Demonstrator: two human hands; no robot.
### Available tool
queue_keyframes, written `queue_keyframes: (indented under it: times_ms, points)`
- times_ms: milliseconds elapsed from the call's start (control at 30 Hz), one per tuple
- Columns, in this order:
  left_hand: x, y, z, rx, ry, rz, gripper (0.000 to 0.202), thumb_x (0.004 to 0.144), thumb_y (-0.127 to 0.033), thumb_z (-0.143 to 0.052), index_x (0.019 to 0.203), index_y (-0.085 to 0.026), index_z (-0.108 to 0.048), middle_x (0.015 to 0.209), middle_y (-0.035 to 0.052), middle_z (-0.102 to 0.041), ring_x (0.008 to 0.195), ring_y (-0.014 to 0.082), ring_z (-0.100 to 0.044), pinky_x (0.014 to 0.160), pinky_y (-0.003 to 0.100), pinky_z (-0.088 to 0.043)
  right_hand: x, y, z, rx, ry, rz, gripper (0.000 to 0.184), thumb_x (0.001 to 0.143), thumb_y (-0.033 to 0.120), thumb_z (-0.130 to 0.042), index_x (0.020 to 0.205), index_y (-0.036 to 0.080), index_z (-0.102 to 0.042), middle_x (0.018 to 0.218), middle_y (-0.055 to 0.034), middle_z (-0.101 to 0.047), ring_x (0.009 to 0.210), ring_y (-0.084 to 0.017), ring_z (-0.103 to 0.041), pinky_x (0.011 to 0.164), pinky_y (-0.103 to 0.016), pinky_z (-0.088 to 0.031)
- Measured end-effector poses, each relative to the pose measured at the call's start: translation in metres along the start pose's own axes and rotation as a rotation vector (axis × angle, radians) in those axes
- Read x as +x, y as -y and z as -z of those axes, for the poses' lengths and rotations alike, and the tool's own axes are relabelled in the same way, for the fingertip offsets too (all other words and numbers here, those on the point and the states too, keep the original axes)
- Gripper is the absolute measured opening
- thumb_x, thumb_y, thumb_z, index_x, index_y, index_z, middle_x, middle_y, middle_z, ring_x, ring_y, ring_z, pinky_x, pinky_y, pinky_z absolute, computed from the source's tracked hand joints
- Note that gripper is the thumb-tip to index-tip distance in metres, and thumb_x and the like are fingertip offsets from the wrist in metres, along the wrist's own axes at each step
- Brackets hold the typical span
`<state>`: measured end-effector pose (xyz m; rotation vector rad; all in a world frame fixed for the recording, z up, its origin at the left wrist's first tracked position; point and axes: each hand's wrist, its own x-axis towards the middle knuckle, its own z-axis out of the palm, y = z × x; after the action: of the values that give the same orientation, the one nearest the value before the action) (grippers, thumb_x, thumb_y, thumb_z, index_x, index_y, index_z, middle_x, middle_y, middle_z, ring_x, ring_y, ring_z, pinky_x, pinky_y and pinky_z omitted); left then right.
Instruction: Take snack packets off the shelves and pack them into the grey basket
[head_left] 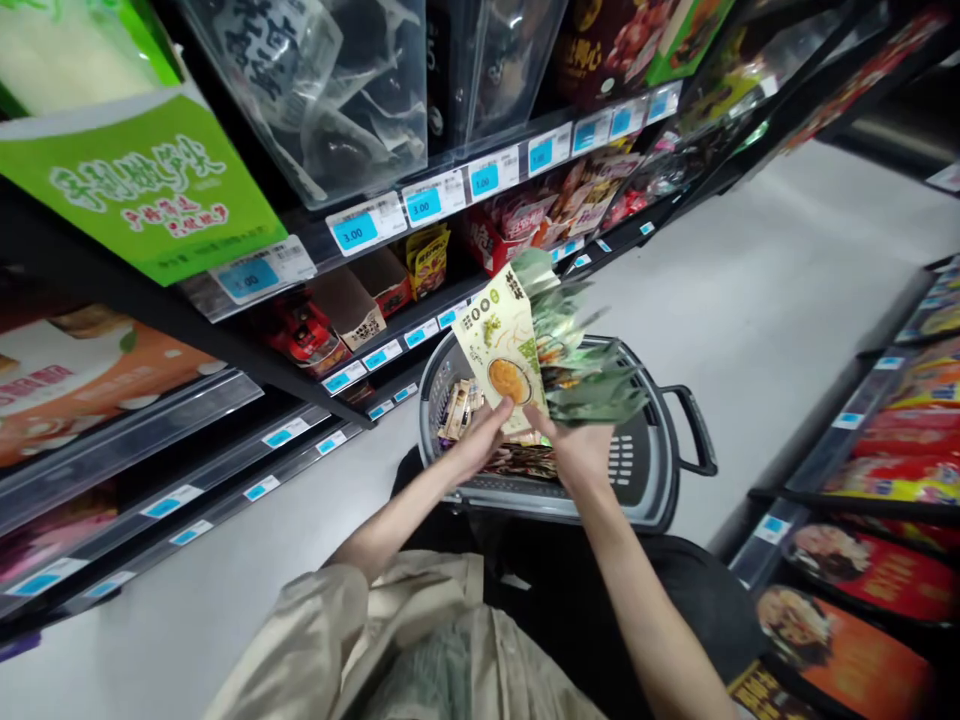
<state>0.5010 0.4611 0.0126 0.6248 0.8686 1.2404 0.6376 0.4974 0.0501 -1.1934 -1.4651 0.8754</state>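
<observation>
My left hand [484,437] is closed on the lower left edge of a cream printed carton [491,340] with a picture of an orange bowl on it. Behind and to the right of the carton, a bunch of green snack packets [592,385] fans out. My right hand [581,450] grips these packets from below, its thumb by the carton's edge. Both hands are over a grey and black shopping basket [664,490]. Inside it lie small packets [461,405] at the left and a row of dark packets [525,460] near my wrists.
Snack shelves with blue price tags [356,232] rise on the left, holding a green box [142,185] and clear bins [315,100]. A low shelf edge [772,525] with red and orange packs runs along the right. Grey floor [750,260] stretches between them.
</observation>
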Motion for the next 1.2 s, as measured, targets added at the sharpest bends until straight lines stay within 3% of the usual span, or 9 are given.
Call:
queue_keyframes:
  times_ms: [100,233,300,400,500,667,867,1000,1200]
  points:
    - [0.03,-0.048,0.029,0.802,0.064,-0.189,0.03,0.094,-0.043,-0.066,0.098,-0.016,-0.079,0.117,0.0108,-0.073,0.113,0.0271,-0.065,0.111,0.044,-0.045,0.029,-0.015,-0.004,0.079,-0.138,-0.024,0.098,0.059,0.049,-0.093,0.138,0.015,-0.046,0.127,-0.019,-0.065,0.116,-0.03,-0.066,0.101,-0.051,-0.055]
    - [0.079,-0.113,0.054,1.504,-0.282,-0.545,0.033,0.102,-0.018,-0.044,0.116,-0.01,-0.073,0.132,0.0168,-0.065,0.129,0.028,-0.054,0.115,0.043,-0.042,0.057,-0.039,-0.006,0.071,-0.198,0.002,0.105,0.054,0.048,-0.094,0.14,0.016,-0.042,0.13,-0.0176,-0.061,0.112,-0.028,-0.066,0.101,-0.05,-0.054]
    - [0.108,-0.133,0.06,1.737,-0.389,-0.559,0.039,0.101,-0.012,-0.04,0.131,-0.007,-0.065,0.145,0.0208,-0.056,0.14,0.0314,-0.045,0.116,0.046,-0.041,0.069,-0.049,-0.012,0.029,-0.204,0.055,0.106,0.056,0.05,-0.094,0.141,0.017,-0.04,0.13,-0.0165,-0.06,0.113,-0.028,-0.065,0.102,-0.05,-0.054]
    - [0.144,-0.143,0.066,1.994,-0.451,-0.435,0.048,0.098,-0.006,-0.037,0.142,-0.006,-0.055,0.153,0.0228,-0.048,0.144,0.0342,-0.041,0.113,0.047,-0.044,0.085,-0.062,-0.028,-0.05,-0.191,0.144,0.106,0.06,0.056,-0.09,0.144,0.018,-0.037,0.134,-0.0162,-0.056,0.121,-0.031,-0.061,0.105,-0.052,-0.052]
    - [0.162,-0.141,0.07,2.118,-0.487,-0.393,0.052,0.098,-0.006,-0.035,0.147,-0.013,-0.051,0.154,0.0205,-0.048,0.144,0.032,-0.043,0.114,0.043,-0.045,0.104,-0.073,-0.051,-0.067,-0.169,0.201,0.109,0.062,0.061,-0.087,0.147,0.021,-0.033,0.137,-0.0149,-0.054,0.127,-0.033,-0.058,0.109,-0.056,-0.05]
    - [0.162,-0.14,0.074,2.198,-0.518,-0.364,0.046,0.099,-0.007,-0.033,0.137,-0.014,-0.057,0.146,0.0226,-0.053,0.141,0.0341,-0.046,0.109,0.045,-0.048,0.131,-0.083,-0.085,-0.051,-0.133,0.21,0.112,0.063,0.059,-0.088,0.152,0.025,-0.028,0.142,-0.0138,-0.054,0.133,-0.035,-0.056,0.111,-0.058,-0.048]
    - [0.169,-0.145,0.077,2.231,-0.657,-0.374,0.043,0.102,-0.01,-0.027,0.13,-0.011,-0.061,0.132,0.0234,-0.061,0.136,0.0333,-0.052,0.112,0.05,-0.045,0.16,-0.079,-0.125,-0.101,-0.123,0.22,0.106,0.075,0.054,-0.082,0.156,0.025,-0.021,0.149,-0.0148,-0.051,0.14,-0.035,-0.05,0.116,-0.059,-0.044]
    - [0.178,-0.15,0.076,2.283,-0.66,-0.399,0.04,0.104,-0.013,-0.029,0.118,-0.012,-0.066,0.125,0.0214,-0.065,0.132,0.0327,-0.054,0.112,0.051,-0.045,0.185,-0.072,-0.153,-0.106,-0.104,0.219,0.103,0.079,0.049,-0.079,0.158,0.024,-0.019,0.15,-0.0143,-0.051,0.142,-0.036,-0.048,0.117,-0.062,-0.041]
    - [0.18,-0.157,0.066,2.366,-0.618,-0.358,0.038,0.102,-0.011,-0.033,0.111,-0.012,-0.069,0.129,0.021,-0.065,0.137,0.0337,-0.049,0.114,0.052,-0.042,0.226,-0.061,-0.169,-0.205,0.038,0.193,0.101,0.078,0.041,-0.082,0.156,0.022,-0.021,0.151,-0.0144,-0.049,0.14,-0.033,-0.047,0.12,-0.055,-0.038]
